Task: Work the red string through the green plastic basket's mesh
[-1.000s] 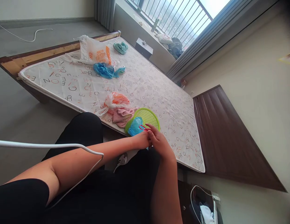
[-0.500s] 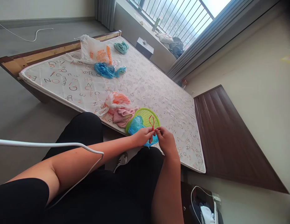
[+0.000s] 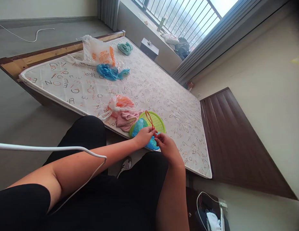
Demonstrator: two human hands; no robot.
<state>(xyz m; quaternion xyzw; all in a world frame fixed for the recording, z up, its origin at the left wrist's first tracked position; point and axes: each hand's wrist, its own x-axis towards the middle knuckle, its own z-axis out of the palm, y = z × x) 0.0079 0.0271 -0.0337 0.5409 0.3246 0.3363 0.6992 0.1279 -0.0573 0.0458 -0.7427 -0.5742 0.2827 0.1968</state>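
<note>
My left hand (image 3: 142,137) and my right hand (image 3: 165,145) meet at the near edge of the mattress (image 3: 149,86). Both pinch a thin red loop (image 3: 149,119) that stands up between them, over a green plastic basket (image 3: 156,121). A blue plastic bag (image 3: 139,125) lies in the basket, under my left hand. Just left of the basket sit a folded pink towel (image 3: 125,118) and a clear bag with orange cloth (image 3: 120,102).
Farther up the mattress lie a blue bag (image 3: 108,72), a white and orange plastic bag (image 3: 97,53) and a rolled green cloth (image 3: 125,48). A white cable (image 3: 48,149) crosses my left arm. A dark wooden headboard (image 3: 233,144) leans at the right. A small stool (image 3: 149,48) stands by the window.
The red loop has risen from lying flat by my fingers to standing upright between both hands. My hands have shifted slightly left over the basket.
</note>
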